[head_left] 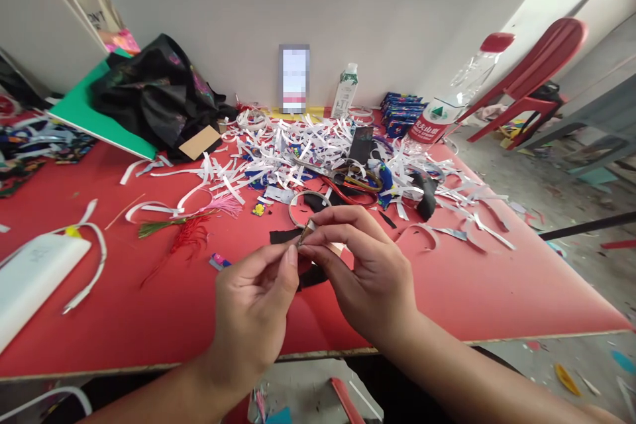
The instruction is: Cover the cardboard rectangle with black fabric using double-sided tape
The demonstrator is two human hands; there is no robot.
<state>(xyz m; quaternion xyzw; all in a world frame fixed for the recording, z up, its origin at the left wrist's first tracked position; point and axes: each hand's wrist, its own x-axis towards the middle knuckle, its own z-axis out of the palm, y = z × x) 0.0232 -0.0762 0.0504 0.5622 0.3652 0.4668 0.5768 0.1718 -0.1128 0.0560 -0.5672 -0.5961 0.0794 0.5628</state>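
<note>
Left hand [256, 301] and right hand [370, 271] both pinch one small piece [307, 232] above the tabletop [477, 288], near edge side. One water bottle [428, 124], far-right corner.

Slants bare left forearm [171, 381] and right forearm [464, 361] inward from either side. Holds left hand [256, 291] and right hand [372, 271] just beside each other, fingertips [291, 256] gathered in a close pinch. Points left thumb [284, 278] forward beside the bent left index finger [256, 262]. Arches right fingers [348, 215] over toward the right thumb [328, 263].
</note>
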